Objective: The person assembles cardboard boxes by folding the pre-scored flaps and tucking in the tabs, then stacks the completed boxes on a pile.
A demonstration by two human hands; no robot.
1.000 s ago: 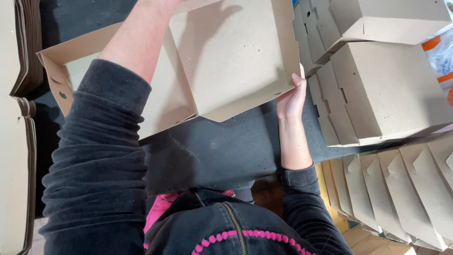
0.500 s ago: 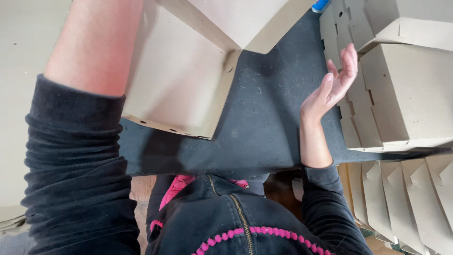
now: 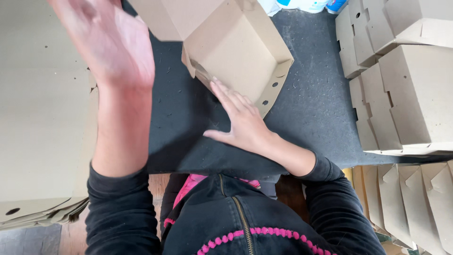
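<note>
An open brown cardboard box (image 3: 236, 52) with round holes in its walls lies on the dark table top (image 3: 311, 108). My right hand (image 3: 238, 120) rests flat with fingers spread, fingertips touching the box's near wall. My left hand (image 3: 111, 42) is raised close to the camera, palm open and empty, above a stack of flat cardboard sheets (image 3: 40, 127) at the left.
Stacks of folded cardboard boxes (image 3: 406, 89) fill the right side of the table. More flat blanks (image 3: 406, 203) stand below them at the lower right. White and blue packages (image 3: 306, 4) lie at the far edge.
The box has come down from the air onto the table. My left hand has let go of it and lifted away; my right hand has moved left onto the box's near wall.
</note>
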